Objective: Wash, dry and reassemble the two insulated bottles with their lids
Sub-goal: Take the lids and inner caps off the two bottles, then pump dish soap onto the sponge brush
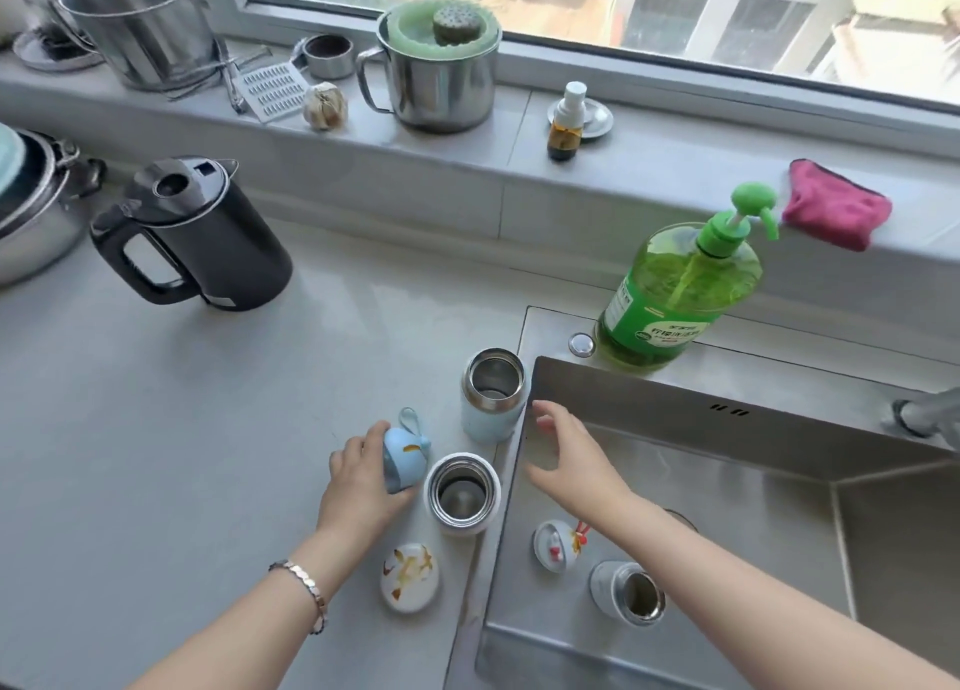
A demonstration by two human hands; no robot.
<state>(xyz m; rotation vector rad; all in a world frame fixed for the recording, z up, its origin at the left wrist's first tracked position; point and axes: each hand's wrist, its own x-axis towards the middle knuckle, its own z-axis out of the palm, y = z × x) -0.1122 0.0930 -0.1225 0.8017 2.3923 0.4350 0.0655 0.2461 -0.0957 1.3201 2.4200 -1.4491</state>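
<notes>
Left hand point(358, 487) grips the blue lid point(402, 461) beside the open white bottle point(462, 492); right hand point(566, 455) hovers, fingers apart, seemingly empty.

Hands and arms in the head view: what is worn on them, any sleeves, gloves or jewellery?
Both forearms are bare: no sleeves in view, no gloves on the left hand or the right hand. The left wrist carries a bracelet of flat linked metal segments, silvery and rose-gold. Nothing shows on the right wrist.
</notes>
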